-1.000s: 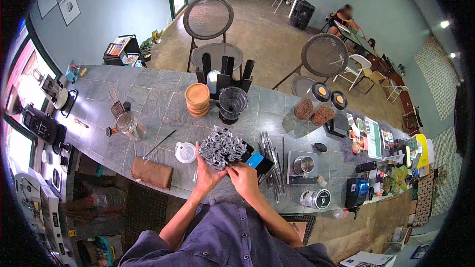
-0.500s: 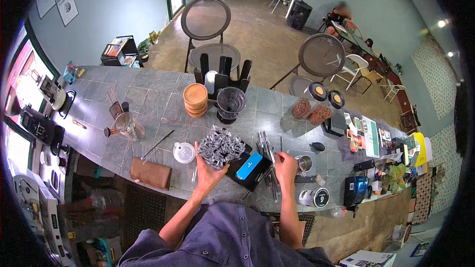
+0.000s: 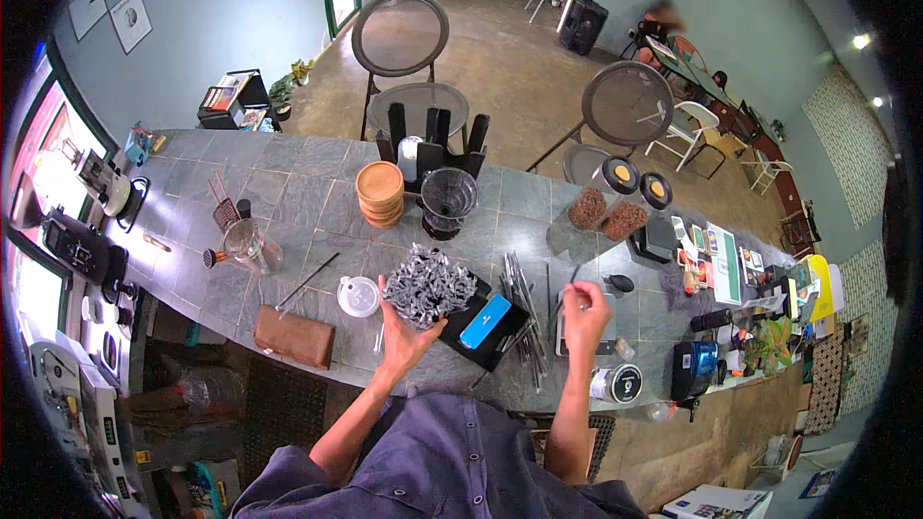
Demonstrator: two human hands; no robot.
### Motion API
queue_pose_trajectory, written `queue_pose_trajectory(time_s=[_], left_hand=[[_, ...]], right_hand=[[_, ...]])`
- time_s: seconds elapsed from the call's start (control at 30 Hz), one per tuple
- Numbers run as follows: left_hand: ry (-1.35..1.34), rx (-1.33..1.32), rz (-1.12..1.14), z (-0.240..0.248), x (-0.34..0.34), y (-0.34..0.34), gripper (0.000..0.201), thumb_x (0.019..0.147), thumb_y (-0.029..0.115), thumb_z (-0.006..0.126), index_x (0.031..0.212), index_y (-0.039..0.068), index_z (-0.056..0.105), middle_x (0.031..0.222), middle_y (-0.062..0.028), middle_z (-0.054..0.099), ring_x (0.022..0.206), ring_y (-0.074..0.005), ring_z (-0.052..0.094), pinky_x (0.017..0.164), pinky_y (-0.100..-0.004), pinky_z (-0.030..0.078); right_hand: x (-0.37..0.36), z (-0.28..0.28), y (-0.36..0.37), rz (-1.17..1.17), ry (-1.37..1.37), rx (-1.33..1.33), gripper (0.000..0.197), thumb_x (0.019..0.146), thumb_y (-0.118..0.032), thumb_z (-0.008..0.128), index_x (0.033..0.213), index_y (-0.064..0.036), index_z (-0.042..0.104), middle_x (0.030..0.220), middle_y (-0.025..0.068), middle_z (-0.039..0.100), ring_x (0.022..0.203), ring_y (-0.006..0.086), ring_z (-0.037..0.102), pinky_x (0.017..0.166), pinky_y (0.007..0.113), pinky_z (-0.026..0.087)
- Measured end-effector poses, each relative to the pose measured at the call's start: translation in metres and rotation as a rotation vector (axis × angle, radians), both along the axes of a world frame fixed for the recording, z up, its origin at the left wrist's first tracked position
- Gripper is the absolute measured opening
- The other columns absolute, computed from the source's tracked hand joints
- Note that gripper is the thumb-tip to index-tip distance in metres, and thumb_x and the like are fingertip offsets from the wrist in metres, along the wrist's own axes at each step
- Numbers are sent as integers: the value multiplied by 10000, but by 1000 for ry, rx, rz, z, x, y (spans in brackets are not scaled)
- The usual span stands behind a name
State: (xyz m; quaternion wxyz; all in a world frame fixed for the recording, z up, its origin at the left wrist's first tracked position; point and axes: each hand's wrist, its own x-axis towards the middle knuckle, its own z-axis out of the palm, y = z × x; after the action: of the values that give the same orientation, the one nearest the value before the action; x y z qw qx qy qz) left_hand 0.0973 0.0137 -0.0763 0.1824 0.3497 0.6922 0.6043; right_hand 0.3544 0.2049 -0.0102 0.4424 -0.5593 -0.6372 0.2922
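My left hand (image 3: 404,341) is closed around the base of a dense bunch of shiny silver-grey twisted pieces (image 3: 430,286), held over the counter. The fingers of my right hand (image 3: 585,315) are pinched together, and a thin dark stick (image 3: 575,274) seems to rise from them. That hand is over a small scale (image 3: 604,336), which it partly hides. Between my hands lies a loose pile of long thin silver and dark sticks (image 3: 524,312). Beside it, a blue flat box or case (image 3: 486,322) rests on a black flat thing (image 3: 461,346).
A grey tiled counter (image 3: 308,192) carries a white lidded cup (image 3: 359,296), a brown cloth (image 3: 293,336), stacked wooden coasters (image 3: 381,194), a glass dripper (image 3: 448,202) and two jars of brown beans (image 3: 588,207). A round tub (image 3: 623,383) stands near the front edge, right of my hand.
My right hand has moved right, away from the pile of sticks, and now covers where the metal cup was visible. My left hand with the bunch stays put.
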Motion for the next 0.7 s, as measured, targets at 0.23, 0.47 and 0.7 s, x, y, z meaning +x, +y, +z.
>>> queue_pose_trajectory(time_s=[0.23,0.47,0.7], left_hand=[[-3,27,-18,0,-2,1,1488,653,107,1004,1671,-21,-74,1542,-249,461,1411,-345,521,1224,-445,387],[21,34,-26,0,-2,0,1502,644,95,1014,1674,-8,-74,1529,-250,477,1393,-343,542,1209,-452,408],[27,25,-32,9,1,-1,1501,651,91,1011,1671,-4,-86,1506,-248,505,1367,-346,567,1202,-454,417]], right_hand=[[-30,81,-39,202,617,-155,243,1003,-49,732,1221,14,644,959,94,747,800,126,705,701,295,628],[-63,87,-57,243,712,-39,637,994,-18,728,1568,-42,454,988,113,749,854,156,728,758,329,653],[-69,76,-60,344,728,-129,707,1002,0,721,1618,-39,375,1007,134,746,851,185,744,770,327,648]])
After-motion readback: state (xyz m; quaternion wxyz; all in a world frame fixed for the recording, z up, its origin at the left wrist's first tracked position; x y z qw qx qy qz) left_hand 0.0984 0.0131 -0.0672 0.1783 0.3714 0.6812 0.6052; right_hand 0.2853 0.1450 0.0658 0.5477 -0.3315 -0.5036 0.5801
